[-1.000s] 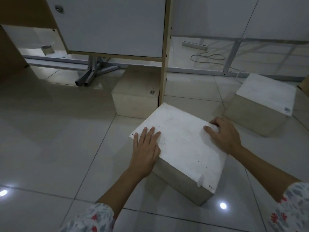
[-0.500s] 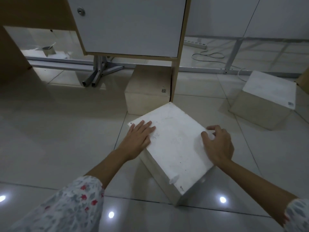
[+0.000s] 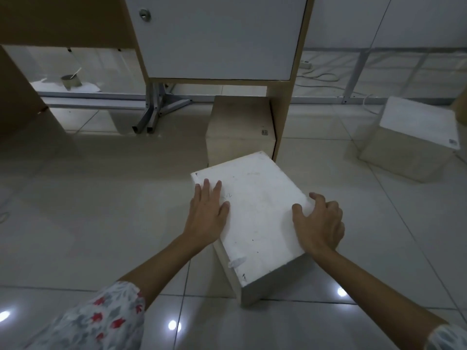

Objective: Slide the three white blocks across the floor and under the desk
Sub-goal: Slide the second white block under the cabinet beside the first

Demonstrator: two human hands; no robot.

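A: Since a second ago the near white block has swung round on the floor, far corner now by the desk leg.
B: Hands?
A: Left hand flat, fingers straight, on its top left edge. Right hand curled over its right edge, gripping.
B: Other blocks?
A: Second block under the desk, just beyond. Third block well apart, far right.

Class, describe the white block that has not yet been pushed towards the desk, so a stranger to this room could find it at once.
Start at the desk cabinet with the white door, then look right across the tiled floor. There stands the lone block, by a white cable. Unlike the block under the cabinet and the block under both hands, nobody touches it, and it bears a small corner label.
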